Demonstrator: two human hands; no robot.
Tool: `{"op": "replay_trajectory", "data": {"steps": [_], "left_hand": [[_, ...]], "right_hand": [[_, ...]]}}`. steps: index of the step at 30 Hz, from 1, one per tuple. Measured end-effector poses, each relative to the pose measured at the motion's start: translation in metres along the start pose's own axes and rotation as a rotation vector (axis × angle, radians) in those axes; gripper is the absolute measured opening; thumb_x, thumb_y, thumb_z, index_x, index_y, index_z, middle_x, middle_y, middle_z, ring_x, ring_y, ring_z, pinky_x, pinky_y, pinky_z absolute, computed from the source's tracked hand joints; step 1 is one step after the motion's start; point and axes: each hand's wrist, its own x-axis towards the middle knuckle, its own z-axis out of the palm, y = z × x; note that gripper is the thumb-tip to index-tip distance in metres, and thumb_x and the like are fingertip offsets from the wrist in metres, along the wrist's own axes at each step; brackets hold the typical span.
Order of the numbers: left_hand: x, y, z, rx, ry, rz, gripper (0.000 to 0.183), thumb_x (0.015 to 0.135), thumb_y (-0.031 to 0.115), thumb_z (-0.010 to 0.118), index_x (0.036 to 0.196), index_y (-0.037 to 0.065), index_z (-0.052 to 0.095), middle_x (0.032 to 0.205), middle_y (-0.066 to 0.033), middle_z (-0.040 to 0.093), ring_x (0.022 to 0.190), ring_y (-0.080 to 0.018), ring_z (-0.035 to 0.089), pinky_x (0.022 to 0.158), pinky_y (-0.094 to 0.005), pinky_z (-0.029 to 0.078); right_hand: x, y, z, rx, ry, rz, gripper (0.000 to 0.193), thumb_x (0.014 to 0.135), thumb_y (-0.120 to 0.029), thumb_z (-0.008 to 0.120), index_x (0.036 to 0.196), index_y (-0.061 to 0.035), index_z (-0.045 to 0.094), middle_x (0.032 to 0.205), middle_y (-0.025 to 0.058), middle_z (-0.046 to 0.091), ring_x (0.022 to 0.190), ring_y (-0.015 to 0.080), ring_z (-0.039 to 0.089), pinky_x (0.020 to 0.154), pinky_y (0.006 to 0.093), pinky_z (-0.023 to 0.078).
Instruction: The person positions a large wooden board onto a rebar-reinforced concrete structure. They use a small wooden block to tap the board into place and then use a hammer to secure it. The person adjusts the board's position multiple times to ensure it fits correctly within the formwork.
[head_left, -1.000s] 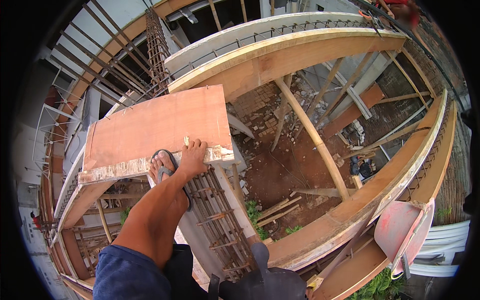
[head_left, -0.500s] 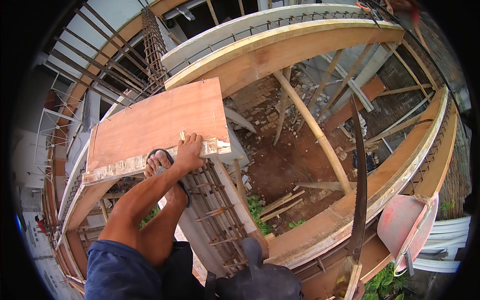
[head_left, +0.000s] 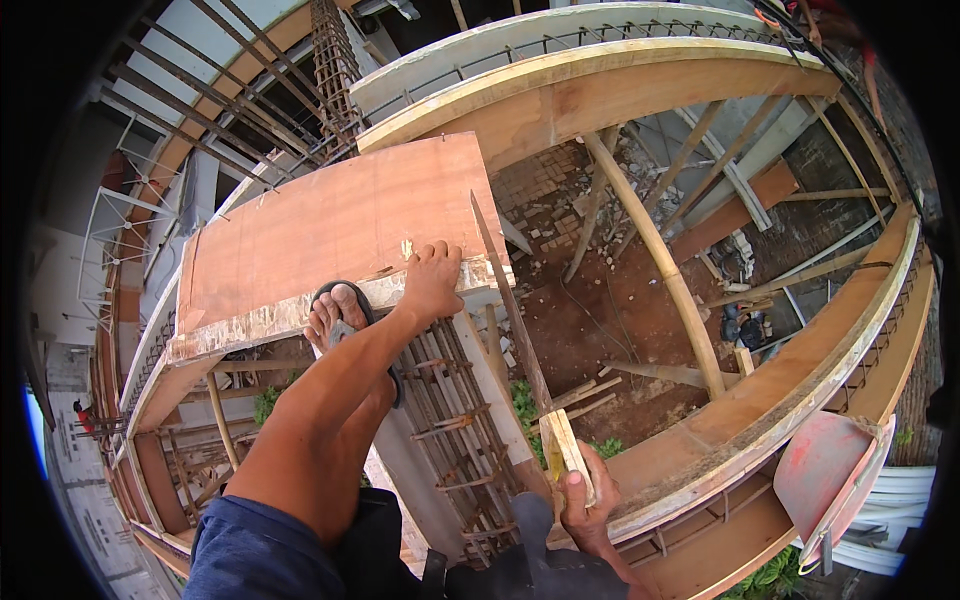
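Observation:
A plywood panel (head_left: 330,235) with a pale wooden batten (head_left: 250,328) along its near edge lies across the formwork. My left hand (head_left: 432,282) is closed over this edge near the right end, fingers on the plywood. Beside it, my sandalled foot (head_left: 340,305) presses on the batten. My right hand (head_left: 588,500) is wrapped round the wooden handle (head_left: 565,455) of a handsaw. Its long dark blade (head_left: 512,305) points up and away, passing over the panel's right end; whether the teeth touch the wood I cannot tell.
Below me runs a rebar cage (head_left: 450,430) between form boards. Curved formwork (head_left: 600,95) rings a deep opening with bamboo props (head_left: 650,245) and rubble-strewn soil. A reddish-white basin-like piece (head_left: 830,475) hangs at right. Rebar rods (head_left: 190,125) jut out far left. Another person's arm shows far right.
My right hand has come up into view, bringing the handsaw leftward from beside the opening to the panel's right end. My left hand stays on the panel edge; the view has shifted slightly.

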Motion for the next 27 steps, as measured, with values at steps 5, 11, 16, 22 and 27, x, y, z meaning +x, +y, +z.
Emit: {"op": "replay_trajectory", "data": {"steps": [5, 11, 16, 22, 27], "left_hand": [[-0.001, -0.001, -0.003, 0.001, -0.029, 0.02, 0.065, 0.063, 0.022, 0.084, 0.119, 0.003, 0.057, 0.118, -0.0162, 0.059, 0.12, -0.0353, 0.057, 0.099, -0.0493, 0.048], [-0.002, -0.002, -0.004, -0.006, 0.069, 0.108, 0.061, 0.062, 0.024, 0.081, 0.114, 0.003, 0.056, 0.113, -0.0168, 0.058, 0.113, -0.0372, 0.057, 0.095, -0.0482, 0.049], [-0.001, -0.006, -0.002, -0.019, 0.078, 0.139, 0.061, 0.063, 0.025, 0.081, 0.114, 0.002, 0.057, 0.112, -0.017, 0.057, 0.111, -0.0365, 0.057, 0.096, -0.0462, 0.048], [0.002, -0.008, 0.003, -0.035, 0.125, 0.138, 0.063, 0.065, 0.027, 0.083, 0.116, 0.002, 0.058, 0.112, -0.0159, 0.057, 0.112, -0.0362, 0.057, 0.098, -0.0455, 0.047], [0.001, -0.003, 0.002, -0.036, 0.144, 0.121, 0.066, 0.064, 0.028, 0.084, 0.12, 0.003, 0.059, 0.114, -0.0154, 0.058, 0.112, -0.0362, 0.056, 0.099, -0.0459, 0.046]], "right_hand": [[-0.018, 0.023, 0.016, 0.081, -0.031, 0.01, 0.044, 0.098, -0.018, 0.063, 0.132, 0.0101, 0.058, 0.105, 0.0189, 0.072, 0.089, 0.0231, 0.07, 0.081, 0.0348, 0.055], [-0.04, 0.022, 0.027, 0.279, -0.128, 0.361, 0.045, 0.101, -0.017, 0.061, 0.138, 0.0075, 0.057, 0.111, 0.0152, 0.072, 0.097, 0.0181, 0.067, 0.088, 0.0319, 0.052], [-0.032, 0.016, 0.025, 0.198, -0.081, 0.202, 0.043, 0.101, -0.015, 0.062, 0.139, 0.0054, 0.058, 0.112, 0.0139, 0.072, 0.098, 0.0149, 0.066, 0.088, 0.0299, 0.052], [-0.01, 0.072, 0.053, 0.074, -0.057, 0.102, 0.042, 0.098, -0.013, 0.067, 0.136, 0.0051, 0.06, 0.098, 0.0171, 0.073, 0.087, 0.019, 0.069, 0.077, 0.0335, 0.055], [-0.015, 0.09, 0.091, 0.016, -0.055, 0.005, 0.043, 0.099, -0.016, 0.065, 0.137, 0.0038, 0.058, 0.089, 0.0199, 0.072, 0.077, 0.027, 0.072, 0.07, 0.0358, 0.056]]}}
